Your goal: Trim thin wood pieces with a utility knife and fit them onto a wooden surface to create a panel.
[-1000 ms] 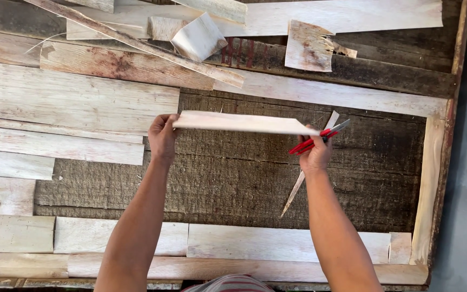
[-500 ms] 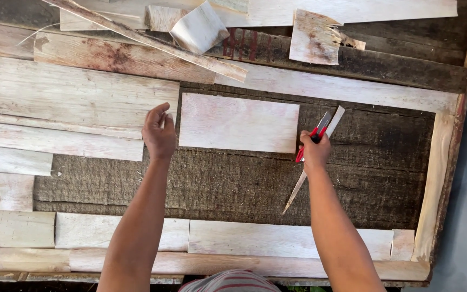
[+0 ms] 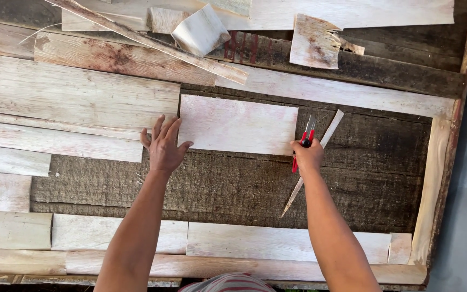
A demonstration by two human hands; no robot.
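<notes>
The right hand (image 3: pixel 308 156) hides the red cutter's (image 3: pixel 302 146) handle; the bottom edge crops both elbows.

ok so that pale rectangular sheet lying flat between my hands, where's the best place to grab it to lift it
Probably by the short left edge of the sheet, coming in from the left. It lies flat on the dark board, so only edges offer purchase, and your left hand is already beside that edge; the right hand holds a cutter.

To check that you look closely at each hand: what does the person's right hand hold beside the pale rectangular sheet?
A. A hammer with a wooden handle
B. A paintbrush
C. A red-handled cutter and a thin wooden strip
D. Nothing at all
C: the right hand grips a red-handled cutter together with a thin wooden strip, at the right edge of the pale sheet.
</notes>
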